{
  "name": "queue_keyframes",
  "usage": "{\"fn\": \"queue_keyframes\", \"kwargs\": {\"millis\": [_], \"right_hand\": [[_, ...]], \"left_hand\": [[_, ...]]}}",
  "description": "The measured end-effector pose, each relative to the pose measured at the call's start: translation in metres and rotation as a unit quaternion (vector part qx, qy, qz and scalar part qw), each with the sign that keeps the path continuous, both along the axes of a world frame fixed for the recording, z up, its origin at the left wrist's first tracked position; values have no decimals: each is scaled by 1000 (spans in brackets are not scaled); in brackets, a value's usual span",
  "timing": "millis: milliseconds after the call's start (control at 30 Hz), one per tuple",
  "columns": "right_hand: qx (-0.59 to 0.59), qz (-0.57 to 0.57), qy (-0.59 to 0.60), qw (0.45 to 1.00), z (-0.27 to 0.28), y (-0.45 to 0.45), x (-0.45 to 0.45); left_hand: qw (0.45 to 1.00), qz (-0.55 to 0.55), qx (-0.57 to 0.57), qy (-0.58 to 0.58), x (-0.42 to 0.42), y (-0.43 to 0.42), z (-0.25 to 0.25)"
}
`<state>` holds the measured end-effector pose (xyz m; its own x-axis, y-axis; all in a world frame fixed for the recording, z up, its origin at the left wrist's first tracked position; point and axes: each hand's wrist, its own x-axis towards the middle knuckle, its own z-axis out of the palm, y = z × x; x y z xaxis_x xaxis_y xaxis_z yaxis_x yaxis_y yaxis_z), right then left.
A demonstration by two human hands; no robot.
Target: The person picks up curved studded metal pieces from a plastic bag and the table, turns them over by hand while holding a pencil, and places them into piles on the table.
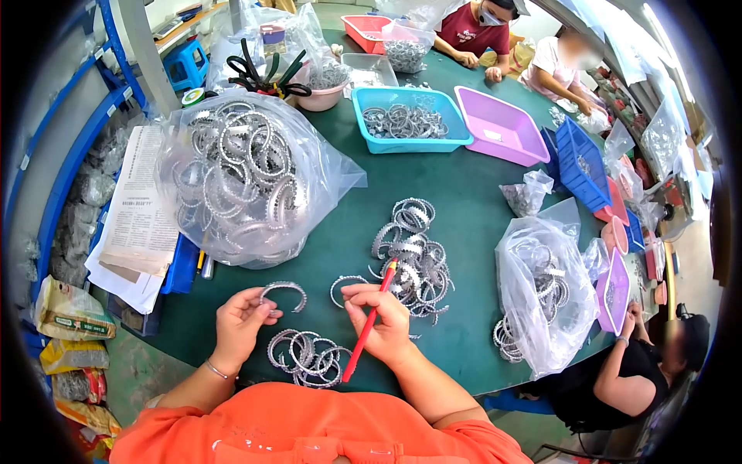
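My left hand (243, 321) pinches an open silver bangle (292, 285) with a toothed-looking edge. In my right hand (380, 319) is a red pencil-like stick (362, 340), its yellowish end pointing up and away. A second silver bangle (335, 289) sits at the fingertips of that same hand; whether it is gripped or just touched is hard to see. Below and between my hands lies a small group of bangles (305, 357) on the green table (479, 255). Beyond my right hand is a larger loose heap of bangles (417, 259).
A big clear bag of bangles (239, 178) stands at left, beside papers (139, 205). Another bag (545, 301) lies right. Farther back are a turquoise basket (413, 145) with metal parts and a pink basket (502, 127). Other people sit at the far and right edges.
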<state>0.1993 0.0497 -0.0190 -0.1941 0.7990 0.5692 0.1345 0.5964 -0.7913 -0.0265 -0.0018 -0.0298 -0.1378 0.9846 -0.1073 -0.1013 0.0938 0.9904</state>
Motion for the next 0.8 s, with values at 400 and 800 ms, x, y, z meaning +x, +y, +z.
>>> {"fn": "queue_keyframes", "kwargs": {"millis": [400, 800], "right_hand": [[-24, -17, 59, 998, -11, -2, 1], [-53, -4, 105, 993, -14, -4, -1]], "left_hand": [[999, 23, 31, -31, -11, -15, -24], [998, 32, 55, -17, -8, -15, -26]]}}
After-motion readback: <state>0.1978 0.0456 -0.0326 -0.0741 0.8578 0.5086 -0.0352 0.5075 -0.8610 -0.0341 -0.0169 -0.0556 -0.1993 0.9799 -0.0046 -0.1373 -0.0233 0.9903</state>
